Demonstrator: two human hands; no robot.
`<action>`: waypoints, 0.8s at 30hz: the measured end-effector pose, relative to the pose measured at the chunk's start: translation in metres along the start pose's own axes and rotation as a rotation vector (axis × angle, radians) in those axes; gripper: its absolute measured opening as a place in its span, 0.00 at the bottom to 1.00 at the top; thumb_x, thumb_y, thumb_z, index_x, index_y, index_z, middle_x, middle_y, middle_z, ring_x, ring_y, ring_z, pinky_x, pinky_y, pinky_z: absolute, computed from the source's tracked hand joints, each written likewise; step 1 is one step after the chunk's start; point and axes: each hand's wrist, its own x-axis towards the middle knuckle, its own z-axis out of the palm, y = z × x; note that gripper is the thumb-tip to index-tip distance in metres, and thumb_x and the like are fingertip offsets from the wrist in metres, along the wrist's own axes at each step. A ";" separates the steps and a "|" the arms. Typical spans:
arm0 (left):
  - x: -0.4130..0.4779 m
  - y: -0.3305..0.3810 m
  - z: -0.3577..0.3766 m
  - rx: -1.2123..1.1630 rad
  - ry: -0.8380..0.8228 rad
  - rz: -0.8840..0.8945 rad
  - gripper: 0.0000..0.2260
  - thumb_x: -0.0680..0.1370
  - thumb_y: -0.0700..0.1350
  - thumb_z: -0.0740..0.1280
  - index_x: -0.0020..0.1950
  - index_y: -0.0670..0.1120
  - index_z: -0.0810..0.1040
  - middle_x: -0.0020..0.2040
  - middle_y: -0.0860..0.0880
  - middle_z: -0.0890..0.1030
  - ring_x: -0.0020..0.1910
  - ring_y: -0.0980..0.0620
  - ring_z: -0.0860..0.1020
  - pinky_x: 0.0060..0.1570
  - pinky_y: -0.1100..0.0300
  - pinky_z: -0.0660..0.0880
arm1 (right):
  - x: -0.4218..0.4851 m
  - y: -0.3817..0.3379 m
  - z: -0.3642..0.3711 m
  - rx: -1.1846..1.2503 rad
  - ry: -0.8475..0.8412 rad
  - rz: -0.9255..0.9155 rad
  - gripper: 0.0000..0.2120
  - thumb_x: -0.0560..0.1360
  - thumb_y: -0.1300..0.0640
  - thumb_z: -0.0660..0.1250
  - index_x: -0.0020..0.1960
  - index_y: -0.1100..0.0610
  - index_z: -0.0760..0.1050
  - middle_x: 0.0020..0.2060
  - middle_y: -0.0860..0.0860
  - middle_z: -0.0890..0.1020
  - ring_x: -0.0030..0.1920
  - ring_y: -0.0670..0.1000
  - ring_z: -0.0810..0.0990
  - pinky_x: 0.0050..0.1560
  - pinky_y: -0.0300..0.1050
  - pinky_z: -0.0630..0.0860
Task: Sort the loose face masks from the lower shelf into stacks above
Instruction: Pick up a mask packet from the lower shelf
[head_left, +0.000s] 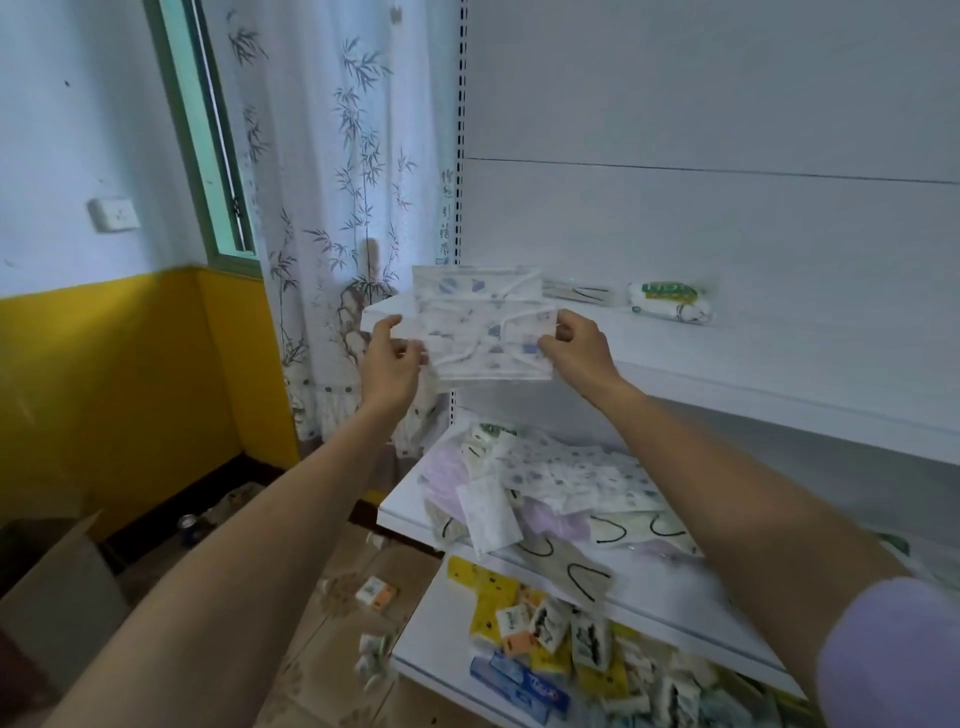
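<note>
Holding a patterned face mask (488, 332) in its clear wrapper at the front left corner of the upper shelf (727, 364), you pinch its left edge with your left hand (389, 358) and its right edge with your right hand (576, 348), both arms stretched forward. The mask is white with small blue prints, its ear loops visible through the wrapper, and it hangs flat between your hands just above the shelf's front edge. Behind it, toward the back of the same shelf, lie a thin pale mask packet (576, 291) and, to its right, a white pack with a green label (670, 301). Below, the lower shelf (410, 509) carries a loose heap of masks (550, 493): printed white ones, lilac ones, and cream ones with black loops spilling over its front edge. A bamboo-print curtain (332, 208) hangs to the left of the shelving.
</note>
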 end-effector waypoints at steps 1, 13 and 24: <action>0.003 0.002 0.001 0.021 -0.003 -0.004 0.18 0.80 0.39 0.60 0.70 0.44 0.67 0.47 0.47 0.79 0.44 0.52 0.77 0.40 0.64 0.74 | 0.002 0.000 0.000 -0.004 0.002 0.004 0.14 0.73 0.66 0.61 0.35 0.56 0.59 0.29 0.51 0.63 0.31 0.48 0.59 0.32 0.43 0.53; 0.013 -0.006 -0.005 -0.011 -0.246 -0.075 0.26 0.82 0.41 0.57 0.76 0.57 0.52 0.44 0.51 0.74 0.47 0.49 0.73 0.52 0.47 0.75 | 0.030 -0.005 0.021 0.082 0.046 0.054 0.10 0.77 0.63 0.60 0.52 0.72 0.69 0.50 0.67 0.77 0.47 0.63 0.75 0.42 0.44 0.65; 0.022 -0.011 -0.030 0.068 -0.115 -0.095 0.07 0.81 0.40 0.58 0.53 0.42 0.75 0.52 0.44 0.76 0.50 0.48 0.75 0.47 0.57 0.76 | 0.035 -0.012 0.039 0.087 0.012 0.065 0.12 0.75 0.63 0.63 0.51 0.72 0.71 0.44 0.66 0.77 0.41 0.58 0.74 0.40 0.44 0.67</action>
